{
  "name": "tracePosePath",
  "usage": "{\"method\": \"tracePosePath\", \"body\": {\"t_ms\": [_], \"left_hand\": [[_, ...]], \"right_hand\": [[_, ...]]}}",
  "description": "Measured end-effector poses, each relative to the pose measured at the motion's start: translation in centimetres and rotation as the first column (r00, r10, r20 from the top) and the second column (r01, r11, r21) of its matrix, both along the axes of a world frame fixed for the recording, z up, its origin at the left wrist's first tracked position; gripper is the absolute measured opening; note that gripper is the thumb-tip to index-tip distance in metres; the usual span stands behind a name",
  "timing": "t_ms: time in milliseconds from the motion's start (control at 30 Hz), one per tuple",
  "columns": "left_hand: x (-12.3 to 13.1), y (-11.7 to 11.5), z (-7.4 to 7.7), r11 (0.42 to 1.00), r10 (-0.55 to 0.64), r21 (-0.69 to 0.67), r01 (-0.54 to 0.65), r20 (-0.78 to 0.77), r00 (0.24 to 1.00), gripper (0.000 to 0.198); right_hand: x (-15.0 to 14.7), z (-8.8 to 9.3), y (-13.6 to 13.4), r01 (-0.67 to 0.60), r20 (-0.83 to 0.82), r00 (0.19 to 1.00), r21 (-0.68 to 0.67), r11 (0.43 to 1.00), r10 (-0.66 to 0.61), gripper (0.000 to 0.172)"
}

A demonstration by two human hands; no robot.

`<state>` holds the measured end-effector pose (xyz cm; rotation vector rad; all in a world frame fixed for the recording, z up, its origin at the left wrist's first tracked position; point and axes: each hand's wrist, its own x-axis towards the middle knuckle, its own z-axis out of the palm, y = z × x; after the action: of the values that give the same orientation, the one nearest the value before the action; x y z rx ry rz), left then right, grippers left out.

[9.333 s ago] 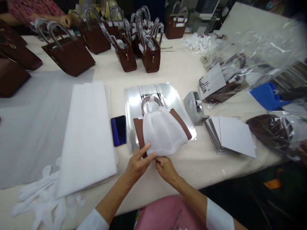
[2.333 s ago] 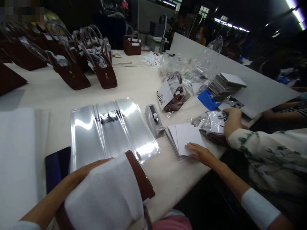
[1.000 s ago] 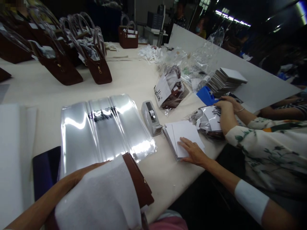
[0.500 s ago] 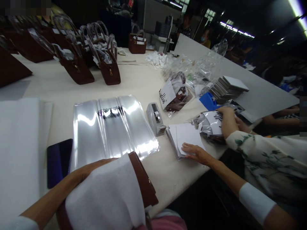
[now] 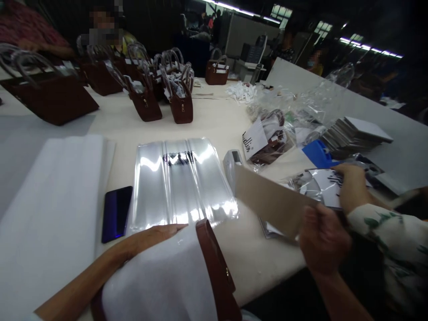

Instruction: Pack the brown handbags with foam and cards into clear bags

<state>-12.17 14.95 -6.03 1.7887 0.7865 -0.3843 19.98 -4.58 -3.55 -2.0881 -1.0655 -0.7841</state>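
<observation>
In front of me a brown handbag [image 5: 219, 272] lies tilted, with white wrapping paper [image 5: 160, 281] over its side. My left hand [image 5: 160, 232] rests along the bag's far side, its fingers partly hidden, and holds it. My right hand [image 5: 323, 240] grips a sheet of cardboard [image 5: 270, 196] by its right end, thumb on top; its brown-grey face is towards me. Below the sheet, the pile of white cards [image 5: 272, 229] shows only at its edge. The grey tape dispenser [image 5: 230, 167] is partly covered by the sheet. Clear plastic bags [image 5: 180, 187] lie flat beyond the handbag.
A co-worker's hand [image 5: 352, 183] touches a plastic-wrapped bag [image 5: 326, 185] at right. Nearby are another wrapped bag [image 5: 267, 138], a blue tape dispenser [image 5: 317, 154] and stacked boards [image 5: 354, 136]. A phone [image 5: 117, 214] and white paper sheets [image 5: 63, 187] lie left. Brown handbags [image 5: 182, 104] stand behind.
My right hand has lifted a cardboard sheet from the pile and brought it up and closer. My left hand stays on the handbag. The view has swung left.
</observation>
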Motion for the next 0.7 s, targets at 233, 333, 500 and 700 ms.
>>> {"method": "tracePosePath", "body": {"t_ms": [233, 333, 500, 700], "left_hand": [[0.2, -0.7, 0.6, 0.99, -0.094, -0.096, 0.102, 0.083, 0.992, 0.049], [0.9, -0.9, -0.5, 0.987, -0.138, -0.072, 0.146, 0.104, 0.985, 0.05], [1.8, -0.6, -4.9, 0.989, -0.136, -0.047, 0.139, 0.065, 0.989, 0.055], [2.1, -1.1, -9.9, 0.982, -0.025, 0.189, 0.027, -0.014, 1.0, 0.062]], "right_hand": [[-6.8, -11.9, 8.5, -0.451, -0.791, 0.557, -0.03, 0.892, 0.255, 0.033], [-8.4, -15.7, 9.0, -0.535, -0.828, 0.494, -0.049, 0.843, 0.265, 0.032], [-10.5, -17.9, 8.6, -0.59, -0.836, 0.486, -0.1, 0.802, 0.253, 0.031], [-8.2, -14.8, 7.2, -0.562, -0.716, 0.653, -0.237, 0.793, 0.249, 0.03]]}}
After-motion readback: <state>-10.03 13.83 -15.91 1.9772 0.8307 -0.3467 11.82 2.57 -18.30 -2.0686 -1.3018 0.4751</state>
